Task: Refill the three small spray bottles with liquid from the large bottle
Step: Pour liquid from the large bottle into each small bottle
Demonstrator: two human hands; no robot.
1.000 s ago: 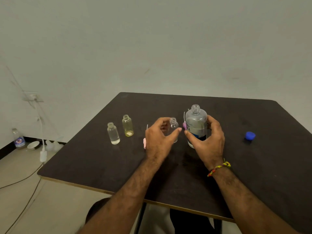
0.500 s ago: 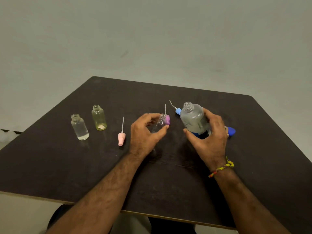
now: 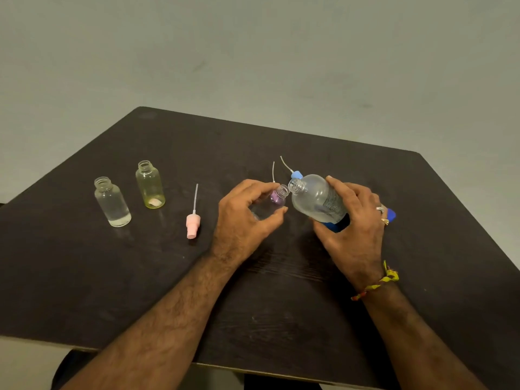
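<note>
While our left hand [image 3: 244, 218] curls round a small clear bottle [image 3: 267, 205], thumb below and fingers over the top, we tip its open neck to the right. Our right hand [image 3: 351, 229] grips the big bottle [image 3: 316, 199] round its lower body and leans it to the left, so that its uncapped mouth sits just beside the small bottle's mouth, almost touching. Both are held a little above the dark table [image 3: 112, 277]. Whether liquid is passing between them we cannot tell.

Well to the left stand two more small bottles, upright and uncapped: a clear one [image 3: 112, 202] nearer us with a little liquid at the bottom, and a yellowish one [image 3: 150, 184] just behind it. Between them and our left hand a pink sprayer [image 3: 193, 222] lies on the table, its thin tube pointing away from us. Behind the held bottles we see a blue sprayer [image 3: 296, 174] and a purple one [image 3: 275, 197], mostly hidden, their tubes sticking up. A blue cap [image 3: 391, 213] peeks out past our right fingers.
</note>
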